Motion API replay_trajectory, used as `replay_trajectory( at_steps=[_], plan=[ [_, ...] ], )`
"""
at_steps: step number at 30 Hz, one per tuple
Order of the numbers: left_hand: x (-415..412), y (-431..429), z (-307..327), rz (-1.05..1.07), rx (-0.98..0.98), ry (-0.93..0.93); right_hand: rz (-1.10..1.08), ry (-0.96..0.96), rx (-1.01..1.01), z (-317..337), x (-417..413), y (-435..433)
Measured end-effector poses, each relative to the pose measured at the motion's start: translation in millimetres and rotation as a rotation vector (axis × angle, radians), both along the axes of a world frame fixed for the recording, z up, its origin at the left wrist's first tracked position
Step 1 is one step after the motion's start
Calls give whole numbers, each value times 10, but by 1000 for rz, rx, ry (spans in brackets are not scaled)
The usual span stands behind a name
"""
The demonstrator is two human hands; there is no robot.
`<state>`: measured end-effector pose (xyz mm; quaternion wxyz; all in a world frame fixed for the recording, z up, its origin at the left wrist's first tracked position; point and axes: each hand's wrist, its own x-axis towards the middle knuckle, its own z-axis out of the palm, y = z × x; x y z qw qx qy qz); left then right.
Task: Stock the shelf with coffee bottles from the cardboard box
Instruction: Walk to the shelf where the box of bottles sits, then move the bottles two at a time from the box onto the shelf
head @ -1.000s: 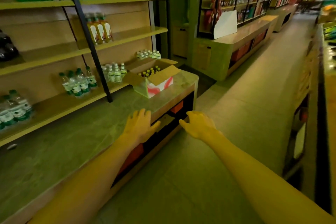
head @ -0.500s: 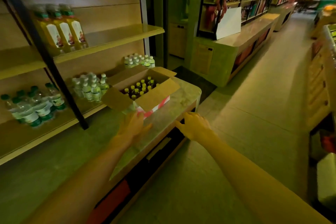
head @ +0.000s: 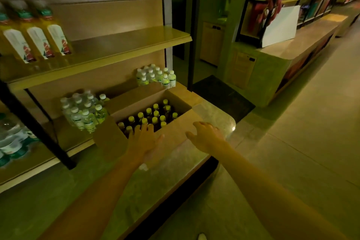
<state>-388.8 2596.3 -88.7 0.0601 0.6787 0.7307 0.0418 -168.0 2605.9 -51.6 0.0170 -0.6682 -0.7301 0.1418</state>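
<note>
An open cardboard box (head: 181, 101) stands on the stone counter, flaps folded out. Inside are several dark coffee bottles (head: 150, 117) with yellow caps, upright. My left hand (head: 143, 139) hovers over the box's near edge, fingers spread, fingertips at the nearest caps, holding nothing. Over the box's near right flap is my right hand (head: 206, 134), also open and empty. Above and behind the box, the wooden shelf (head: 124, 45) has a bare stretch on its right half.
Yellow juice bottles (head: 37, 39) stand on the left of that shelf. Packs of water bottles (head: 83, 111) and small white-capped bottles (head: 155, 76) sit on the lower shelf beside the box. A black upright (head: 35, 122) crosses the shelving. The aisle floor (head: 292, 142) lies to the right.
I have moved closer to the box, which now fills the middle of the view. Both hands have reached forward from the counter edge to the box's near side.
</note>
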Motion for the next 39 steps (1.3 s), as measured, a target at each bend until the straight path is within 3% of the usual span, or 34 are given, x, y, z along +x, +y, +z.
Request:
replay_trajectory(
  at_steps=[7,14,27,33,39],
  plan=[
    [54,871,-133,204,44,-38,203,58,-32,-123,-9,1428],
    [-106,1194,-326,345,-9,-66,362,83,-92,-326,-428,2028],
    [-342,1647,-819,364,-101,-169,285,162,-252,-809,-889,2662],
    [-256,1929,-1031,493,-121,-519,180,289,-349,-1058,-993,2914],
    [-205,2170,-1262,680,-162,-703,111,388,-505,-1339,-1182,3136]
  ],
)
